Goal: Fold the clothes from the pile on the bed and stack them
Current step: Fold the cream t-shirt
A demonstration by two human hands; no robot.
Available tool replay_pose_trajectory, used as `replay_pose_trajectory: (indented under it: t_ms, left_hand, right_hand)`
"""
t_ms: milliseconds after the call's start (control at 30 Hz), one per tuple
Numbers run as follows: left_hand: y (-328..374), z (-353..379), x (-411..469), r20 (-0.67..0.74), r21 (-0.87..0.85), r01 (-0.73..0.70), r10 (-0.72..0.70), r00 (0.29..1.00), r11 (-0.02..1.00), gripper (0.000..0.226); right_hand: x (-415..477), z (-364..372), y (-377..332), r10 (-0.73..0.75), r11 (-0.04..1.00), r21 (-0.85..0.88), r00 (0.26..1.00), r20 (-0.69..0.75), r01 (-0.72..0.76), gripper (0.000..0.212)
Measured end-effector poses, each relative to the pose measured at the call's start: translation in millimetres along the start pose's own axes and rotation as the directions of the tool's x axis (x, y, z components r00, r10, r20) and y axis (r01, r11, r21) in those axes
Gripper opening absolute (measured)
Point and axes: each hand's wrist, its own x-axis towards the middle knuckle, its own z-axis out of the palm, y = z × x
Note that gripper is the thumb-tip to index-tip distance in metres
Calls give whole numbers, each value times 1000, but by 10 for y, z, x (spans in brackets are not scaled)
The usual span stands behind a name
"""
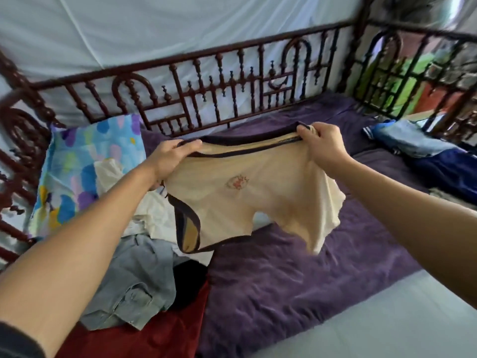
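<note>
Left hand [170, 161] and right hand [322, 148] fingers [304, 131] clasp one cream shirt [245, 192] beside one pile [139, 254]

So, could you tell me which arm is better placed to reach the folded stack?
Likely the right: its grip on the cream shirt sits nearer the folded stack at the bed's right end.

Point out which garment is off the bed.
The dark-trimmed cream top, held by the left hand and right hand; the grey shirt and white cloth lie piled.
</note>
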Motion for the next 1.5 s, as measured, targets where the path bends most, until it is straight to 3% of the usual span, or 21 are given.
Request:
replay_pose_trajectory:
  t_ms: [100,200,300,400,467,533,667,733,833,933,1033,1133,1200,1300,1433,1500]
  left_hand:
    - [249,-1,79,143,264,-139,104,984,954,59]
    - [361,0,263,184,449,-196,125,975,872,56]
    - [393,-24,494,145,447,-219,171,975,867,26]
    - [448,-83,752,117,342,-243,216,969,908,16]
    - [481,-36,891,158,261,-253,217,963,932,12]
    - [410,97,998,237,283,-228,162,958,932,14]
    - [70,380,1166,379,378,-161,7,926,912,32]
    - [5,408,1293,445,343,-156,-14,895,926,33]
    - [98,438,1453,564,294,-167,-29,825,941,18]
    - [270,568,1495,629,255,-228,18,777,940,11]
    - [386,700,1475,663,259,-321,74,745,911,7]
    - [440,756,1433,686,252,-374,108,720,892,6]
    - [458,762,1397,682,262,-390,117,722,883,7]
    - [422,696,1373,644,284,-402,138,753,870,10]
    - [122,576,1356,587,395,-308,20,809,865,30]
    - [-145,601,1330,562,476,-258,-65,825,841,21]
  right_hand:
    - [27,-315,-59,-8,1000,29,999,-54,10,37]
    - [31,-545,-104,7,1000,-4,995,-98,-8,34]
    - [-50,-682,-163,80,995,52,986,145,-88,42]
    - [-95,-634,-97,144,988,-8,912,384,-153,43]
    - [-68,-535,97,207,976,-149,893,399,-159,37]
    - [-51,-456,360,289,940,-278,896,338,-198,32]
    - [-130,-382,827,411,895,-276,888,207,-350,23]
    - [-174,-346,989,444,858,-409,850,282,-312,26]
    - [-160,-245,1007,492,763,-635,748,446,-123,30]
    - [10,-80,890,432,737,-676,776,461,-8,13]
    - [166,143,715,343,811,-585,798,495,14,39]
    - [272,372,431,257,950,-298,784,565,-98,55]
    - [343,511,306,221,973,-193,764,607,-127,46]
    - [366,619,237,201,970,-227,799,567,-82,18]
    - [290,570,136,174,985,-55,891,420,-166,22]
    - [283,501,79,158,976,91,926,344,-200,24]
